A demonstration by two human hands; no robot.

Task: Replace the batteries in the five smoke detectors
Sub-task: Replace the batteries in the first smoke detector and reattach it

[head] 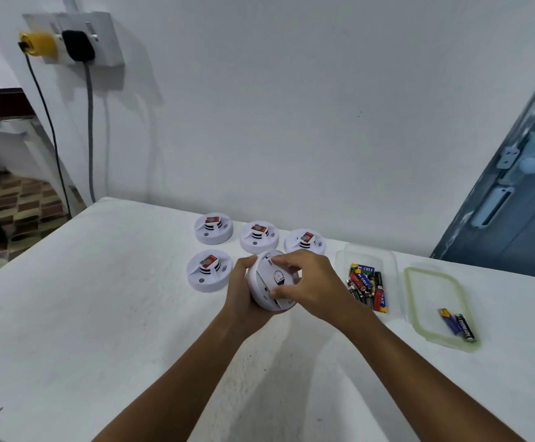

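A white round smoke detector [264, 279] is lifted off the table, tilted with its underside facing me. My left hand [242, 290] grips its left rim from below. My right hand [307, 282] curls over its back plate, fingertips and thumb on the plate's edges. Several more white smoke detectors lie face up on the table: one at the left front [208, 271] and three in a row behind [213, 229], [258, 236], [305, 241]. Right of my hands, a clear plastic container [387, 260] holds several batteries [367, 287].
The container's lid [419, 317] lies further right with two batteries [458, 323] on it. The white table [100, 298] meets a white wall behind. A wall socket with plugs and hanging cables [71, 43] is at upper left. A blue-grey door [514, 202] stands at right.
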